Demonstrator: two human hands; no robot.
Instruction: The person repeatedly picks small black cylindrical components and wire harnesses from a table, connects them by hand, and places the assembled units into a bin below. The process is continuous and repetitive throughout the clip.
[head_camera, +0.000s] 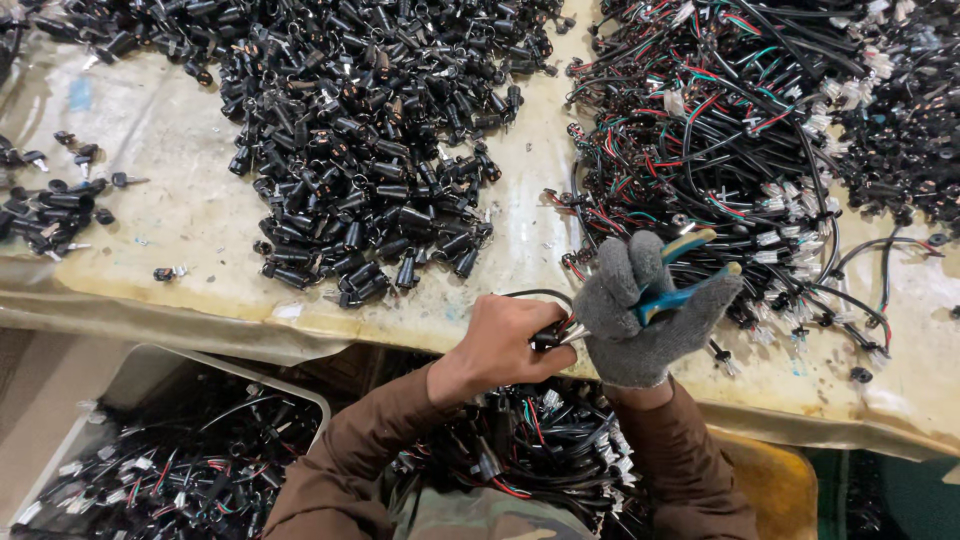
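While the left hand (505, 345), bare, pinches the end of a black cable (540, 296) with a small black connector (548, 340) at its tip, the right hand (640, 315), in a grey knit glove, is clenched around a pair of pliers (690, 270) with blue-and-yellow handles. The plier nose meets the connector between the two hands, just above the near table edge (420, 325); whether it is biting or only touching, I cannot tell.

Progress, judged from how things lie: a large heap of loose black connector shells (370, 130) covers the middle of the table, and a tangled mass of black leads with red, green and white wires (740, 130) lies to the right. Both piles look big, so much appears left. A white bin (150, 450) at lower left holds wired pieces, and more lie in the lap (540, 440); these may be finished, but that is not certain.

The piece in hand: thin black cable looping up from the fist, coloured conductors showing near the connector, which is small, dark and glossy. Detail at the joint is hidden by fingers.
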